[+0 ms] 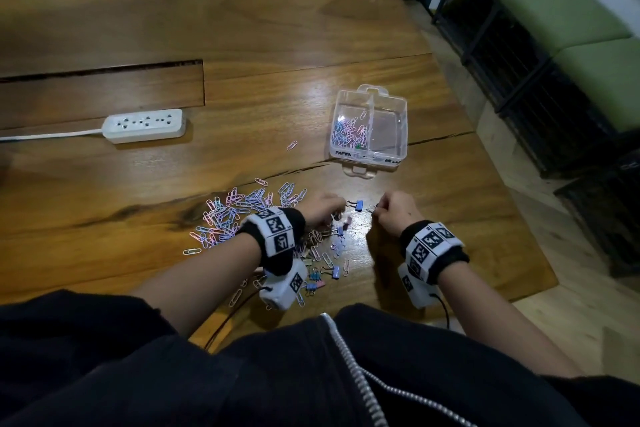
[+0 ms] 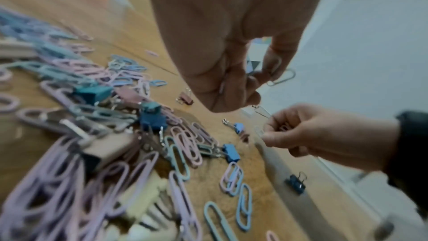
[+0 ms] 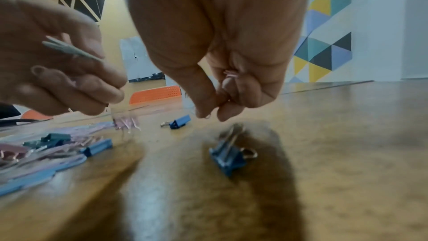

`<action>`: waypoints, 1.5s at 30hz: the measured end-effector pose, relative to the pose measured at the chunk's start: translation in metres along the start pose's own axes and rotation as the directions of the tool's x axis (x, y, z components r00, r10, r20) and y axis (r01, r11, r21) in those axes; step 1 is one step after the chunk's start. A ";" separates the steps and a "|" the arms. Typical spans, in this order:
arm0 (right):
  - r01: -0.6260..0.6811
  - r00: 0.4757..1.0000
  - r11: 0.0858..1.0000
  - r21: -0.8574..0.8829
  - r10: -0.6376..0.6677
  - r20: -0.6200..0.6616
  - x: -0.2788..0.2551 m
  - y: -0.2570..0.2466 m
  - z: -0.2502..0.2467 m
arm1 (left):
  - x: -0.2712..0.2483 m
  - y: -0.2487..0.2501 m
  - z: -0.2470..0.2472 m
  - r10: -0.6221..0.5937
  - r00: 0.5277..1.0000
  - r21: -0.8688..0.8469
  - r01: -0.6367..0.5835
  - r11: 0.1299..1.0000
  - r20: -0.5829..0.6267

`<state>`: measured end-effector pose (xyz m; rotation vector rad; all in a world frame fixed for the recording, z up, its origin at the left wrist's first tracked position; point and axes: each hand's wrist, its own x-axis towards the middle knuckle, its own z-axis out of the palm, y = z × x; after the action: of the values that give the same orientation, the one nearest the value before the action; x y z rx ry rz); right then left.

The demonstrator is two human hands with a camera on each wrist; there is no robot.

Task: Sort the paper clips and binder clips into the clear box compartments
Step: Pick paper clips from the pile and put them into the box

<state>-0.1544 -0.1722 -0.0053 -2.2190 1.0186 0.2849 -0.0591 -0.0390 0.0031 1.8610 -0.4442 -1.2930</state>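
Left hand pinches pale paper clips, count unclear | right hand curled on small pink clip, mostly hidden | pastel clip pile on wooden worktop, partly under wrists | clear plastic box beyond, label blurred

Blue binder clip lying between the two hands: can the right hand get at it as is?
Probably yes: the blue binder clip lies uncovered on the wooden table beside the right hand, though its fingers already pinch clips.
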 end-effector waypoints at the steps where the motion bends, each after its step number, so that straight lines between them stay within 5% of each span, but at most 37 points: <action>1: -0.001 1.000 0.998 0.057 0.001 -0.005 -0.002 0.002 -0.002 | -0.001 -0.002 -0.003 -0.031 0.999 -0.123 0.032 0.992 0.011; 4: -0.012 1.000 0.950 0.313 0.006 0.021 -0.011 0.009 -0.005 | -0.005 -0.004 -0.007 -0.070 0.996 -0.286 0.081 0.955 0.049; 8: -0.091 0.979 0.786 0.612 -0.043 0.201 -0.032 0.012 -0.004 | -0.010 -0.006 -0.006 -0.089 0.996 -0.199 0.092 0.976 0.027; 11: -0.303 0.935 0.526 0.795 0.005 0.354 -0.047 0.012 0.003 | -0.010 -0.012 0.001 -0.098 0.995 0.075 0.099 0.992 -0.028; 13: -0.369 0.913 0.463 0.806 0.018 0.408 -0.049 0.015 0.010 | -0.010 -0.014 0.010 -0.027 0.998 0.471 0.048 0.881 -0.052; 15: -0.346 0.912 0.565 0.749 0.014 0.411 -0.048 0.017 0.014 | -0.012 -0.015 0.018 0.056 0.995 0.766 0.024 0.642 -0.078; 17: -0.253 0.917 0.720 0.646 -0.035 0.398 -0.050 0.016 0.018 | -0.012 -0.015 0.025 0.113 0.991 0.867 0.008 0.498 -0.074; 22: 0.077 0.935 0.945 0.318 -0.179 0.306 -0.054 0.018 0.035 | -0.008 -0.019 0.033 0.154 0.988 0.887 -0.044 0.460 -0.031; 26: 0.302 0.928 0.952 -0.044 -0.284 0.240 -0.057 0.020 0.040 | -0.013 -0.020 0.030 0.147 0.989 0.910 -0.072 0.408 0.012; 28: 0.400 0.903 0.902 -0.165 -0.356 0.240 -0.059 0.020 0.040 | -0.016 -0.018 0.023 0.155 0.988 0.882 -0.090 0.463 0.019; 31: 0.450 0.884 0.856 -0.255 -0.385 0.267 -0.061 0.020 0.039 | -0.016 -0.016 0.004 0.136 0.991 0.678 -0.103 0.728 0.003; 34: 0.411 0.892 0.870 -0.272 -0.322 0.317 -0.061 0.017 0.040 | -0.017 -0.021 -0.019 0.021 1.000 0.034 -0.021 0.999 0.011; 36: 0.338 0.918 0.928 -0.159 -0.288 0.272 -0.060 0.014 0.041 | -0.022 -0.025 -0.029 0.009 0.995 -0.395 0.031 0.918 0.098; 38: 0.189 0.952 0.975 0.115 -0.211 0.224 -0.055 0.013 0.039 | -0.027 -0.028 -0.033 0.033 0.992 -0.507 0.032 0.862 0.119; 40: 0.024 0.964 0.901 0.434 -0.136 0.229 -0.053 0.013 0.036 | -0.026 -0.031 -0.032 0.025 0.994 -0.486 0.030 0.873 0.107; 42: -0.086 0.951 0.790 0.608 -0.118 0.288 -0.054 0.009 0.033 | -0.023 -0.032 -0.028 -0.010 0.996 -0.285 0.036 0.958 0.093; 44: -0.180 0.924 0.696 0.695 -0.123 0.361 -0.056 0.002 0.033 | -0.021 -0.033 -0.024 0.054 0.998 0.196 -0.059 0.979 0.031; 45: -0.236 0.912 0.634 0.736 -0.117 0.393 -0.057 -0.001 0.033 | -0.020 -0.034 -0.023 0.122 0.992 0.446 -0.124 0.887 0.034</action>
<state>-0.1896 -0.1168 -0.0044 -1.2525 0.7678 0.2577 -0.0520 0.0046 -0.0071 2.1621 -0.9126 -1.1768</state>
